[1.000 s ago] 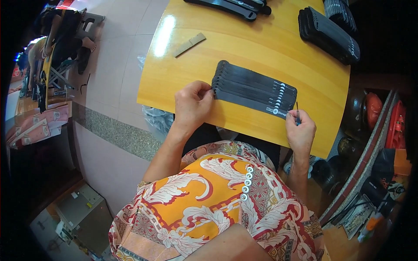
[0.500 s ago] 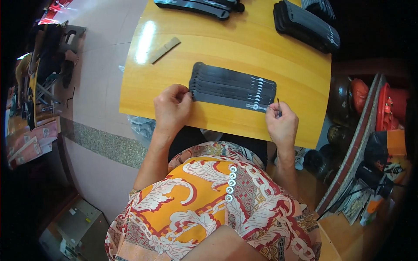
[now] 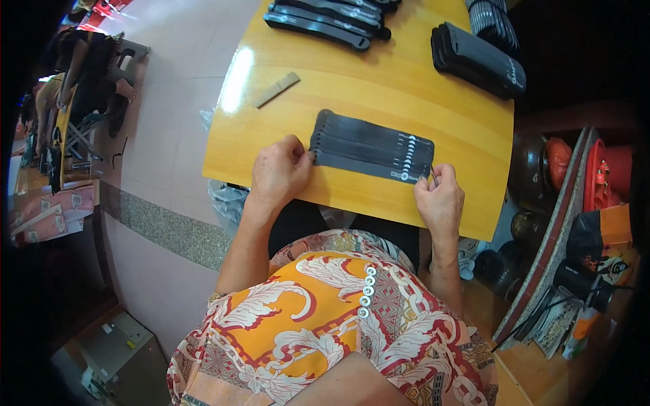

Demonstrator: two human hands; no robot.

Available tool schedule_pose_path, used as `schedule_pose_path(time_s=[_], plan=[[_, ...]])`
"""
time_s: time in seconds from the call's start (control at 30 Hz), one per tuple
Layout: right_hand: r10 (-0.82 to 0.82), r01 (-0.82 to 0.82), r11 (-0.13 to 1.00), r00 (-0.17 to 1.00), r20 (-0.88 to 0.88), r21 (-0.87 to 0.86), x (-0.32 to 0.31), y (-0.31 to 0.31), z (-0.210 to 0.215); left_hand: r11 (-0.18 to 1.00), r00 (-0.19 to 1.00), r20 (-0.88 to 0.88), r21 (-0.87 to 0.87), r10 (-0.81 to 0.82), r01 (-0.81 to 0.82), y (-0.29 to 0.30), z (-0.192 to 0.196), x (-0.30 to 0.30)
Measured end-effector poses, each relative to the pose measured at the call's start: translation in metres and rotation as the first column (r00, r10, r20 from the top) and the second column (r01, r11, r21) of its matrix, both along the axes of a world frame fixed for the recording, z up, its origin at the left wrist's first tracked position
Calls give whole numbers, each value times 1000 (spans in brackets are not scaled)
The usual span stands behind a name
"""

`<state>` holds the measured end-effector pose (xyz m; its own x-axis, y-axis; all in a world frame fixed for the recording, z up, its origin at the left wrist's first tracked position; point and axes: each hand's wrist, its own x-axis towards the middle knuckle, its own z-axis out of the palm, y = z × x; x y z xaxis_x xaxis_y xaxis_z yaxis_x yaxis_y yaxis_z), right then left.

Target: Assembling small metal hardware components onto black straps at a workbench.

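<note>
On the near part of the wooden table (image 3: 379, 88), the fanned black strips (image 3: 371, 147) lie overlapped. The left hand (image 3: 279, 170) pinches their left end with bent fingers, and the right hand (image 3: 440, 203) holds a thin tool (image 3: 433, 174) closed at their right end. Beyond them, other black piles (image 3: 474, 57) lie untouched, so the progress seems partial.

The one camera is sitting on the person's head and is looking straight down. It is seeing the shirt (image 3: 318, 325) right under it, very near, at the bottom of the picture. The arms are coming in from there and reaching up to the table (image 3: 379, 88), which is filling the top middle. The floor (image 3: 169, 135) is showing on the left, farther away. The edges are going dark and round, and straight lines are bending there. No second view is sharing the scene.
</note>
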<state>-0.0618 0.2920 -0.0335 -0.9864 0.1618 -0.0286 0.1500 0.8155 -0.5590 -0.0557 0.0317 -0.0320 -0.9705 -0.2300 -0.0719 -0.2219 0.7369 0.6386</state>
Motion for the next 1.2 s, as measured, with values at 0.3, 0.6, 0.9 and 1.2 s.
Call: schedule_pose_path(time_s=[0.3, 0.6, 0.9, 1.2], plan=[[186, -203, 979, 938, -291, -28, -3, -6, 13, 992, 883, -470, 104, -20, 78, 4, 3, 3], [414, -285, 903, 776, -475, 322, -56, -74, -16, 738, 716, -264, -455, -646, 499, 40, -16, -38], [54, -270, 907, 835, -547, -322, -60, -47, -28, 685, 767, -28, -473, -641, 555, 39, -10, -36], [-172, -98, 198, 976, -133, -975, -71, -23, -25, 830, 836, -418, 272, -354, 487, 18, -27, -44]])
